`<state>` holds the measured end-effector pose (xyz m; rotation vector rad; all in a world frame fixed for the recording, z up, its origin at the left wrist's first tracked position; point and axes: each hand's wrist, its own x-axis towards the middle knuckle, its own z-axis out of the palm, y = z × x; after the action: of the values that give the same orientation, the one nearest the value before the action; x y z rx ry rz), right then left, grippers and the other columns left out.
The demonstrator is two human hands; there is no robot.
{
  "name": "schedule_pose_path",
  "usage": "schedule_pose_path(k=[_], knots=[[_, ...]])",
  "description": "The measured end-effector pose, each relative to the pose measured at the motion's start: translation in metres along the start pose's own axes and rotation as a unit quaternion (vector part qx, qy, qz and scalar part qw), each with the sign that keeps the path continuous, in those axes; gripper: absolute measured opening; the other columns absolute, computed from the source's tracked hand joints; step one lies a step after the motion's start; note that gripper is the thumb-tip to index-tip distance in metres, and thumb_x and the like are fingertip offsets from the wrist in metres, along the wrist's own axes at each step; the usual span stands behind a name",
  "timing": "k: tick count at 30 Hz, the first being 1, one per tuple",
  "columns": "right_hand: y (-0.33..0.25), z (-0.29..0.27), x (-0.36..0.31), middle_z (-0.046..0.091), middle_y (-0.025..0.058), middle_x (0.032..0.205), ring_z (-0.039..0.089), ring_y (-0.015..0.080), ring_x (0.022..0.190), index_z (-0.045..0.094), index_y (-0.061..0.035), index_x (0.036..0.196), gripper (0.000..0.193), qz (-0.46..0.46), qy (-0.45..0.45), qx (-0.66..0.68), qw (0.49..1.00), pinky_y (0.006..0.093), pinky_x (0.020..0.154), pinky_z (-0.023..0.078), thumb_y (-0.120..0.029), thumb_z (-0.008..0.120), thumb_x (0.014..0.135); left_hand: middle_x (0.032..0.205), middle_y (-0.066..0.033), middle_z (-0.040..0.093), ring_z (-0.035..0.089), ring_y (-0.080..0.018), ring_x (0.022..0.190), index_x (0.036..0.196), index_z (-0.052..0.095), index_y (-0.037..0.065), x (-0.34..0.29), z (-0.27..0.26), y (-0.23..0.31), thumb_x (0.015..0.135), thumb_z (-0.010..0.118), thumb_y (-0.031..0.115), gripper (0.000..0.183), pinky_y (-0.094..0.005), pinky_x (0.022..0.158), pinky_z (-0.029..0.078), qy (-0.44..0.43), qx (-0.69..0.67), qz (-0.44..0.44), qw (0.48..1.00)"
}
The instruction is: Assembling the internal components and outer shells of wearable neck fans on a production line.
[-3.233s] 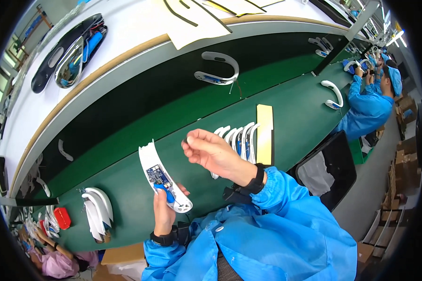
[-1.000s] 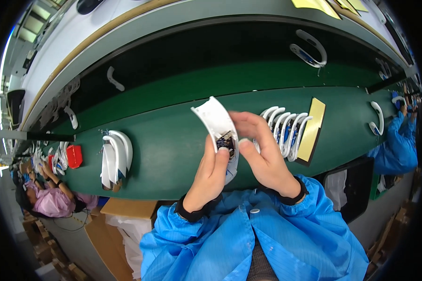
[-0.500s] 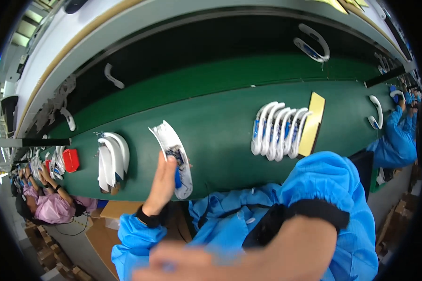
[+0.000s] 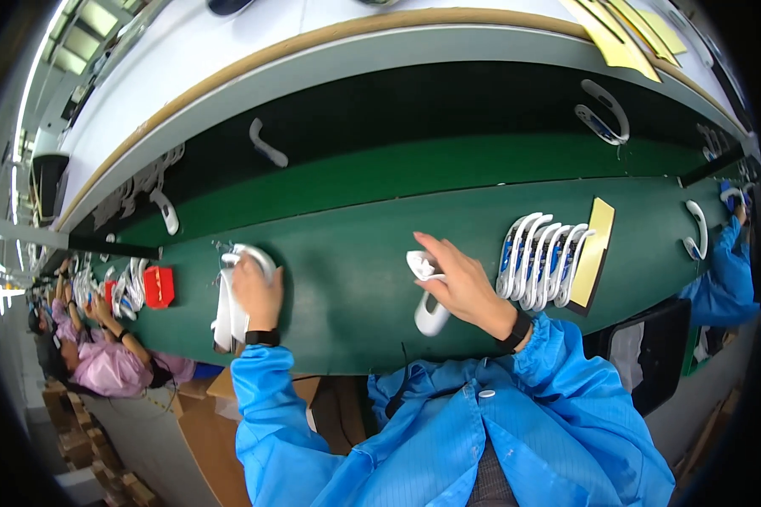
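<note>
My left hand [image 4: 258, 293] is closed at the top of a small stack of white curved plastic shells [image 4: 227, 313] on the table's left part. Its fingertips are partly hidden against the shells. My right hand [image 4: 465, 287] grips a white curved plastic housing [image 4: 432, 316] above the middle of the table. The housing's wider end points toward me, and my fingers cover its middle. Just right of that hand stands a row of several white curved housings with blue parts [image 4: 539, 262], leaning against a yellow strip [image 4: 594, 253].
The green table [image 4: 347, 338] runs across in front of me, below a shelf [image 4: 372, 38]. A red bin [image 4: 158, 286] lies at the left, near a co-worker in pink [image 4: 114, 359]. Another person in blue [image 4: 727, 275] is at the far right. A cardboard box [image 4: 207, 431] stands below the table.
My left hand has let go of the housing with the circuit board and moved left onto the stack. My right hand has come up from the lower edge and now holds a housing.
</note>
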<state>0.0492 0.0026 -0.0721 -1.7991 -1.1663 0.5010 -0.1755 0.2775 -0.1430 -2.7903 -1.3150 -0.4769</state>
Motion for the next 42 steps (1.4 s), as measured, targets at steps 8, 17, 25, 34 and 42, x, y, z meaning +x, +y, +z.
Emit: schedule_pose_path(k=[8,17,25,34,42], knots=[[0.007,-0.026,-0.027,0.056,0.0132,0.099,0.057,0.0260,0.088,0.054,-0.0016,0.109,0.034,-0.088,0.109,0.108,0.984,0.0318,0.076,0.047,-0.008,0.063,0.077,0.114,-0.0267,0.052,0.054,-0.0405,0.099,0.139,0.017,0.007,-0.011,0.012,-0.035,0.062,0.072,0.020,0.095,-0.0428,0.083,0.045,-0.147,-0.079,-0.198,0.966],[-0.001,-0.022,-0.024,0.057,0.0218,0.099,0.059,0.0359,0.084,0.029,-0.0039,0.132,0.057,0.044,-0.017,0.152,0.987,0.0390,0.074,0.047,-0.018,0.057,0.085,0.075,-0.0044,0.049,0.050,-0.0124,0.057,0.107,0.044,0.008,-0.027,-0.106,0.134,0.088,0.052,0.029,0.029,-0.0248,0.053,0.048,-0.235,-0.763,-0.308,0.516],[0.032,-0.026,-0.039,0.059,0.0213,0.086,0.059,0.0370,0.078,0.019,-0.0052,0.138,0.061,0.034,0.024,0.099,0.994,0.0408,0.071,0.045,-0.017,0.052,0.088,0.074,-0.0026,0.047,0.049,-0.0114,0.060,0.103,0.045,0.007,-0.061,-0.132,0.208,0.089,0.051,0.036,0.033,-0.0260,0.055,0.046,-0.355,-0.762,-0.319,0.437],[0.039,-0.035,-0.064,0.059,0.0147,0.077,0.059,0.0275,0.067,0.023,-0.0067,0.136,0.056,0.088,0.026,0.090,0.992,0.0367,0.063,0.046,-0.017,0.052,0.089,0.076,-0.0094,0.049,0.053,-0.0206,0.061,0.143,0.009,0.018,-0.061,-0.134,0.218,0.089,0.047,0.025,0.065,-0.0319,0.058,0.048,-0.455,-0.746,-0.278,0.399],[0.041,-0.025,-0.075,0.058,0.0144,0.074,0.060,0.0259,0.066,0.025,-0.0076,0.135,0.054,0.124,0.021,0.100,0.987,0.0349,0.060,0.046,-0.016,0.051,0.088,0.074,-0.0115,0.051,0.055,-0.0229,0.062,0.143,0.006,0.018,-0.054,-0.132,0.212,0.089,0.048,0.024,0.068,-0.0347,0.059,0.049,-0.517,-0.684,-0.300,0.418]])
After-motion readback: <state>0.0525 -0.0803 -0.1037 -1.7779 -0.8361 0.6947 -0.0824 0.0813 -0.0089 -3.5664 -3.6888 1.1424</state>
